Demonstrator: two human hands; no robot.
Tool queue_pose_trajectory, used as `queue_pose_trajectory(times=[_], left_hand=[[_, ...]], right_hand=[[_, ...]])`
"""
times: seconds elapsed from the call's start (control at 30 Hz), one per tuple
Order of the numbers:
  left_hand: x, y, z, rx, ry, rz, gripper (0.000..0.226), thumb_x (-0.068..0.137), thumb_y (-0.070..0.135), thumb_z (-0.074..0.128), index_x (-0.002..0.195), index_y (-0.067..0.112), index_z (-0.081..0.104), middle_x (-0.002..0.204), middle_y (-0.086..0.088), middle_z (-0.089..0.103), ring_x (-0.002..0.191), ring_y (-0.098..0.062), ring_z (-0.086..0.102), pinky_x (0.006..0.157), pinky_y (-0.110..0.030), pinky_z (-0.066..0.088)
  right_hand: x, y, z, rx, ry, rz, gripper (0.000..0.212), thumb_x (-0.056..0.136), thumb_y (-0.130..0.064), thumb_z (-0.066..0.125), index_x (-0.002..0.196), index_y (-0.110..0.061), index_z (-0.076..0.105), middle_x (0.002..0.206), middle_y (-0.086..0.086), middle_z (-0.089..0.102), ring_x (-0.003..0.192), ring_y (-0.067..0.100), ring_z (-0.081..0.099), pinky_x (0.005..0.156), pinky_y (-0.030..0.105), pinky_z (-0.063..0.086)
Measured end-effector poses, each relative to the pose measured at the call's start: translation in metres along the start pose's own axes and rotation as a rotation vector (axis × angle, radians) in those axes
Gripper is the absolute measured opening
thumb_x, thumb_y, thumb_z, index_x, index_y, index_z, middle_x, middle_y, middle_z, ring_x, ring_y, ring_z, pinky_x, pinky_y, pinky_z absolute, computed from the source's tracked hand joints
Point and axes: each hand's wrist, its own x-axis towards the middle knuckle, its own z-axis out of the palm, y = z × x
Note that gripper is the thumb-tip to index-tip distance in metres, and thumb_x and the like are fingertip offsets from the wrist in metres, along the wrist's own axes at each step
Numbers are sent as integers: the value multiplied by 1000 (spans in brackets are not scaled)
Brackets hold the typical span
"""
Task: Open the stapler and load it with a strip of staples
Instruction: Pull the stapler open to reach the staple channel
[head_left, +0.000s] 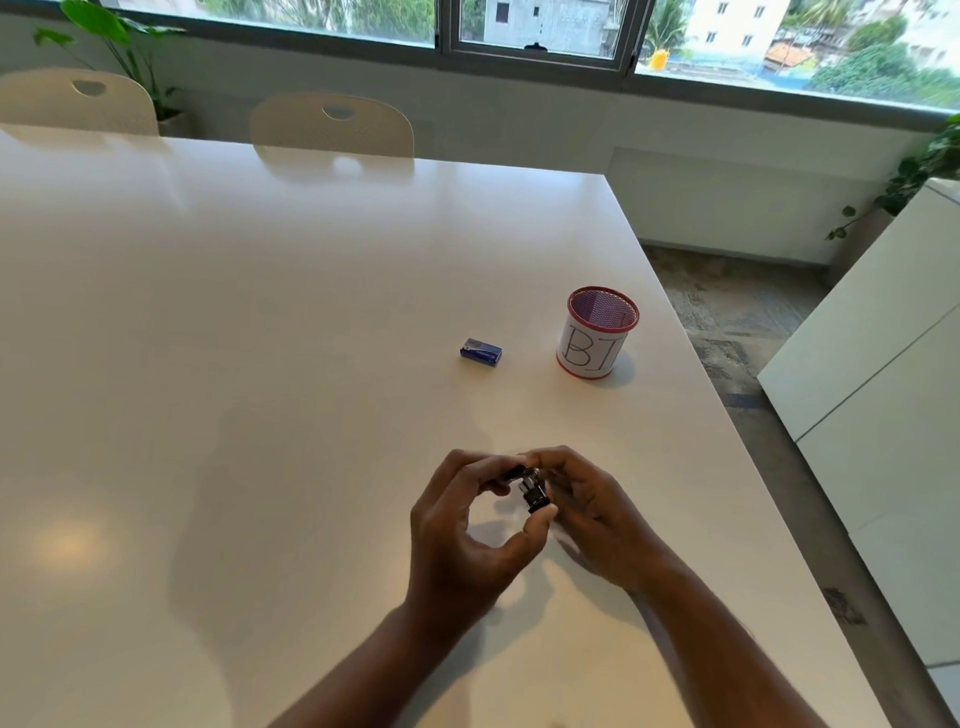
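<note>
On your white table (260, 338) a red mesh cup (600, 332) with a paper label stands upright near the right edge, two pale chairs (332, 127) sit at its far side beneath the window (535, 26), leafy plants (111, 36) fill both corners, and a white cabinet (883, 364) stands to your right.

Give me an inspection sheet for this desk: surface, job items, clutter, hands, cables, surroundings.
Surface: white table, glossy, with window glare.
Job's things: small black stapler held above the table between both hands; blue staple box lying farther back, apart from the hands, seemingly closed.
Clutter: red mesh pen cup with a lettered paper label, upright, right of the box.
Grippers: left hand and right hand both pinch the stapler; whether it is open cannot be told.
Cables: nothing seen.
Surroundings: two chairs at the far edge, windows, plants, white cabinet at right.
</note>
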Motion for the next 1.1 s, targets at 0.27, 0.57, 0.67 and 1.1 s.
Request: queue_pose_trajectory(times=[0.27, 0.57, 0.67, 1.1], left_hand=[[0, -6, 0, 21, 19, 35, 31, 75, 16, 93, 101, 6, 78, 90, 0, 70, 79, -13, 69, 70, -28, 58], [0, -5, -2, 18, 14, 23, 30, 77, 15, 92, 102, 6, 77, 91, 3, 70, 81, -7, 67, 74, -19, 55], [0, -5, -2, 25, 11, 21, 30, 77, 16, 92, 101, 6, 77, 90, 3, 70, 80, -6, 67, 74, -18, 55], [9, -21, -19, -119, -266, -46, 59, 83, 38, 85, 134, 17, 61, 130, 6, 64, 111, -19, 68, 92, -27, 58]], right_hand=[[0, -1, 1, -59, -37, 35, 23, 104, -15, 60, 126, -6, 62, 120, 17, 71, 117, 42, 66, 98, 70, 49], [-1, -3, 3, -65, -41, 46, 23, 103, -7, 60, 125, -5, 63, 122, 16, 72, 121, 39, 66, 101, 66, 51], [-2, -1, 4, -42, -25, 50, 22, 102, -11, 61, 124, -6, 63, 120, 17, 72, 119, 41, 66, 100, 72, 49], [-1, -5, 3, -11, -76, 60, 37, 105, -41, 59, 130, -15, 67, 127, 10, 72, 121, 35, 65, 99, 58, 53]])
